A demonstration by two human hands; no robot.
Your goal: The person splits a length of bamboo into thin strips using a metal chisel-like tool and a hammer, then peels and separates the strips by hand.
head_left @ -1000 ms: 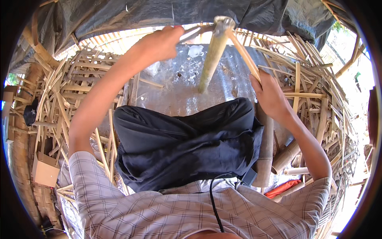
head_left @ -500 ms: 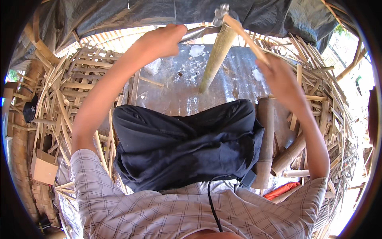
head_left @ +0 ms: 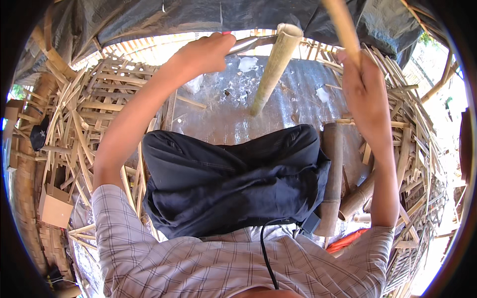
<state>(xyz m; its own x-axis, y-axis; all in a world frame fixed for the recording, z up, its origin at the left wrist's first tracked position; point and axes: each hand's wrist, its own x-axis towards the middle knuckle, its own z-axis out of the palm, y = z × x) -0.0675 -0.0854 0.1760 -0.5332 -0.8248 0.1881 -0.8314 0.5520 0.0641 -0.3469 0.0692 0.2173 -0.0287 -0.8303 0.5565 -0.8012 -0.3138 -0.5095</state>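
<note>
A bamboo pole (head_left: 272, 69) stands on the board in front of my crossed legs, its hollow top end facing up. My left hand (head_left: 206, 53) is closed around a metal blade tool, perhaps a knife or chisel; its blade (head_left: 247, 44) points right, and the tip meets the rim of the pole. A bit of red shows above that fist. To the right, my right hand (head_left: 365, 89) grips the hammer by its wooden handle (head_left: 343, 25), raised well away from the pole. The hammer's head is outside the picture.
A worn metal-like sheet (head_left: 218, 107) lies under the pole. Thick bamboo lengths (head_left: 330, 179) rest by my right knee. Piles of split bamboo strips (head_left: 117, 84) flank both sides. A dark tarp (head_left: 189, 17) hangs across the far side; a cardboard box (head_left: 55, 206) sits left.
The hammer has swung up and to the right, off the pole's top, and its head has left the picture. My left hand and the blade stay nearly in place.
</note>
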